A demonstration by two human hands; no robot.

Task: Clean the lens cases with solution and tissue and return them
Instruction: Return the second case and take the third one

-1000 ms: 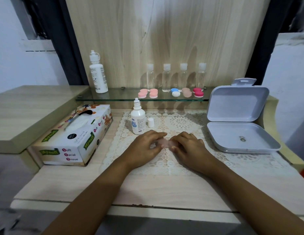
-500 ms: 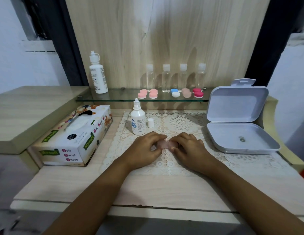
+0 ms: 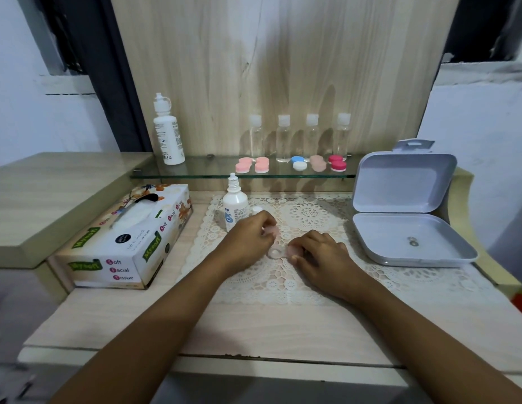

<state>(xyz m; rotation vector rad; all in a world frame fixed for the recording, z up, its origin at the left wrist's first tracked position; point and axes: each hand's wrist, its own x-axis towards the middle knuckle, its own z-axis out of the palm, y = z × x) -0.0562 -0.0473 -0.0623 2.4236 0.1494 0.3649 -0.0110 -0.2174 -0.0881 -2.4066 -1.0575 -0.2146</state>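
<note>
Currently, uncapping step: lens case (image 3: 276,253) lies on lace mat (image 3: 312,217), left hand (image 3: 248,243) pinches its detached pink cap (image 3: 273,230) just above, right hand (image 3: 321,255) pinches the capped half; next move probably calls for solution bottle (image 3: 235,208).

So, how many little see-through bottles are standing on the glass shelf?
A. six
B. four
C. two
B: four clear bottles with white caps stand in a row on the glass shelf, just behind the coloured lens cases.
</note>
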